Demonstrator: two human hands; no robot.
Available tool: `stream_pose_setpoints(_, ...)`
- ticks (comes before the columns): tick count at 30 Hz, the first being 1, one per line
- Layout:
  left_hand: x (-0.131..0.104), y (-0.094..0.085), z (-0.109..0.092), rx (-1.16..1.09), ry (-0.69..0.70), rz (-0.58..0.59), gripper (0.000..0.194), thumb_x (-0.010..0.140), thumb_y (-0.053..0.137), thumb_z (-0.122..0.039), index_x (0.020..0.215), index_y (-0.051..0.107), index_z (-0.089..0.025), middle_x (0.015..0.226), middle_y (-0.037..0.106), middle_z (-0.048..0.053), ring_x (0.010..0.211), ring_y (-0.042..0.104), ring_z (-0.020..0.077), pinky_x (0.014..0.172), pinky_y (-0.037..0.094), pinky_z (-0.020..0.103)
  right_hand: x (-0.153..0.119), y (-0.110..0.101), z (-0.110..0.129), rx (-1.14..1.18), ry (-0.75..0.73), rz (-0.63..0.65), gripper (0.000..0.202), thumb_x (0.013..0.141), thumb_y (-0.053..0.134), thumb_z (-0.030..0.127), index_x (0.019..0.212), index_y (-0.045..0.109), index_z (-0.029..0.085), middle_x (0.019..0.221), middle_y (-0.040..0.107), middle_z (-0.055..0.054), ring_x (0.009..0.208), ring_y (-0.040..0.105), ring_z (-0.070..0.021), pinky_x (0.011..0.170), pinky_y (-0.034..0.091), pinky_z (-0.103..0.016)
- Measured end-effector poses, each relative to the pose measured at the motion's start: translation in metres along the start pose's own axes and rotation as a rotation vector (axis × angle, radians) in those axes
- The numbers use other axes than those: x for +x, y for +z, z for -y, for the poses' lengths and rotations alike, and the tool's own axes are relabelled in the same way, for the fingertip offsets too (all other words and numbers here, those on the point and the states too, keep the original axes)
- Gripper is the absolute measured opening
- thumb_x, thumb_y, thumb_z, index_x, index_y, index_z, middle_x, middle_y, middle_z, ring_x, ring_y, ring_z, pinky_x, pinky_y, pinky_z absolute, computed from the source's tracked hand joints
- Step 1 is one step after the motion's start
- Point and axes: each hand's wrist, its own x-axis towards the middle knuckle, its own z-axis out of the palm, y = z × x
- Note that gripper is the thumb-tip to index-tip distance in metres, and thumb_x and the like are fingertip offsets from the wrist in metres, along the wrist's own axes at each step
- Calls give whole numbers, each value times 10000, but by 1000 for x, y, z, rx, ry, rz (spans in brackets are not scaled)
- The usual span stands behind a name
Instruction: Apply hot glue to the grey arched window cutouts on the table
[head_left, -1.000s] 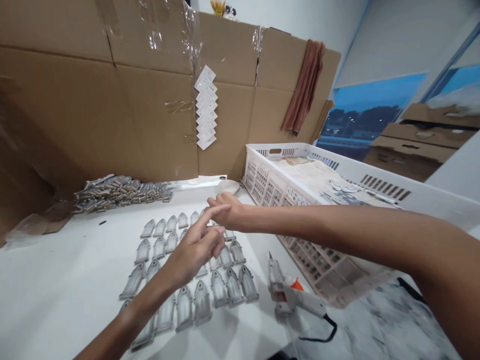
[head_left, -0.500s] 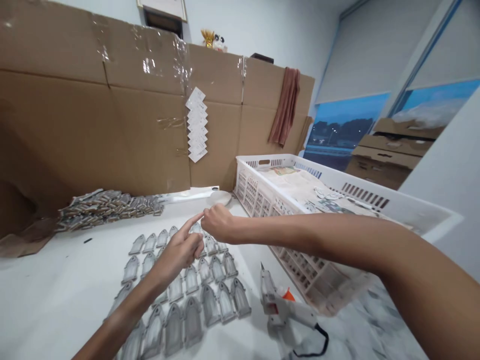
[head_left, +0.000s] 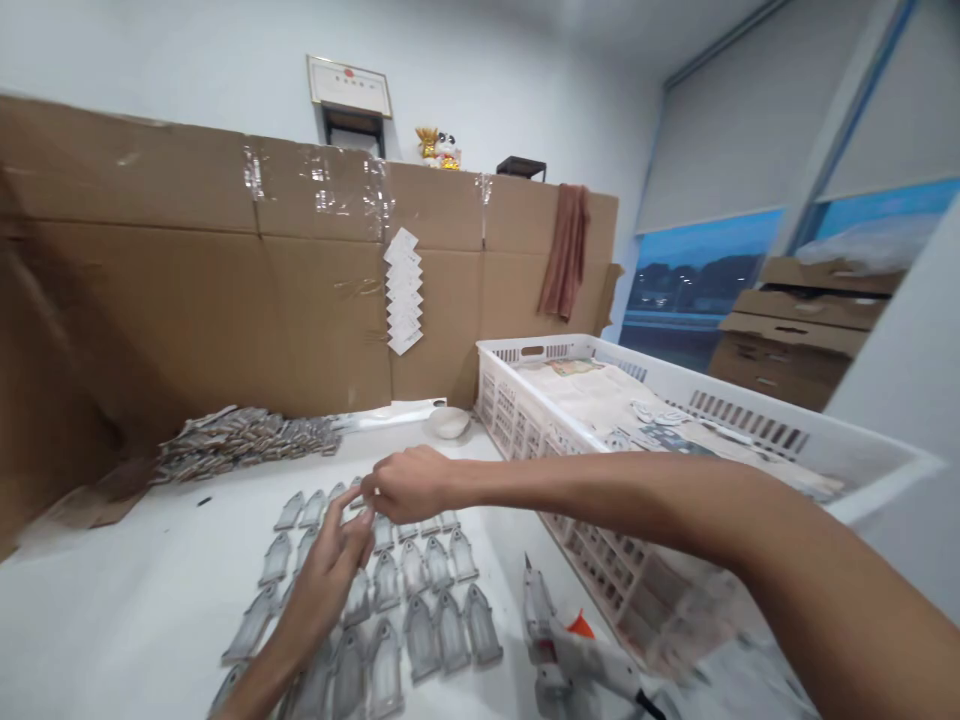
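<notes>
My left hand [head_left: 334, 548] is over the rows of grey arched, window-shaped pieces [head_left: 386, 668] on the white table. Its index finger stretches toward my right hand, the thumb is apart from it, and the other fingers curl loosely; I see nothing held in it. My right hand [head_left: 409, 484] is closed, its fingertips pinched at the tip of the left index finger. Whatever lies within that pinch is hidden or too small to make out. Both hands and the left forearm cover some of the pieces. A glue gun [head_left: 551, 640] lies right of the rows, nozzle pointing away.
A white plastic crate [head_left: 517, 400] holding cloth and flat cut pieces stands at the right. Behind the table rises a cardboard wall [head_left: 315, 320] with a reddish cloth [head_left: 564, 252] over it. A pile of small pieces [head_left: 240, 440] and a white dish [head_left: 448, 423] are farther back.
The view has tilted up, so the background sits lower. Both hands have shifted left over the rows, the right hand's fingertips staying at the left index finger.
</notes>
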Motion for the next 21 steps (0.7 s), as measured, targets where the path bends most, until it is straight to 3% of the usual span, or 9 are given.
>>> stream_pose_setpoints(6,-20,1,-9,23,36,-63,600,1054,474,-623,1462,437,-185,702,483,-56,668,453,181,660,356,294,2,7,1,276,-23,-30,234,974,641,232,1168,770,248,1121,813,-29,1018,744,-201,760,467,-262)
stream_pose_setpoints(9,-19,1,-8,-2,52,-86,568,1058,477,-621,1444,471,-204,705,498,-51,665,458,171,633,355,280,4,12,1,407,-12,-72,184,975,665,205,1123,775,214,1083,811,-28,915,732,-162,744,452,-237)
stream_pose_setpoints(13,-8,-8,0,-77,65,-111,603,1006,533,-686,1387,540,-218,634,455,-72,549,380,136,523,284,249,7,13,-4,533,21,-118,158,1013,673,288,1068,771,179,1005,804,-32,799,704,-146,701,435,-234)
stream_pose_setpoints(17,8,-44,8,-178,-17,-239,486,960,629,-640,1185,661,-211,593,380,-89,462,285,92,434,205,210,12,11,-29,429,72,-132,153,1010,674,281,1039,782,177,1037,811,-54,859,715,-174,721,438,-248)
stream_pose_setpoints(21,19,-98,15,-486,-191,-436,153,935,625,-274,1040,660,-168,613,440,-75,404,247,50,378,174,168,15,5,-62,249,166,-83,146,991,689,253,1054,803,187,1106,817,-70,984,734,-206,754,448,-249)
